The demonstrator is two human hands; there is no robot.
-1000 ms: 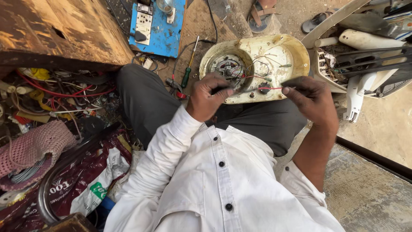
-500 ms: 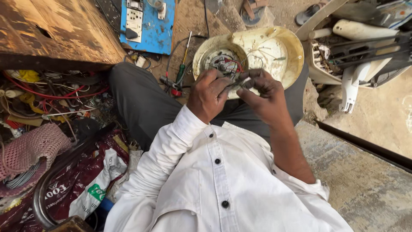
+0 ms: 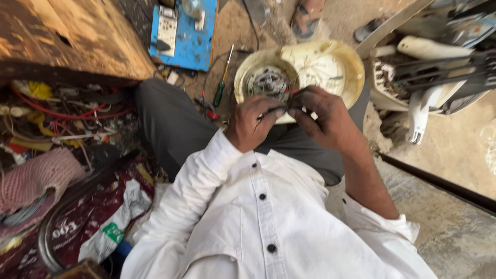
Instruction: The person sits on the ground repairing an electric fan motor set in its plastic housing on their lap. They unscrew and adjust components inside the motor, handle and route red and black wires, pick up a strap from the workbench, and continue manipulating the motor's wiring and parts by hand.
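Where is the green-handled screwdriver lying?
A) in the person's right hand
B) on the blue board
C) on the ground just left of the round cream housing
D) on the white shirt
C: the screwdriver lies on the dirt ground between the blue board and the cream housing, apart from both hands, which are together over the housing.
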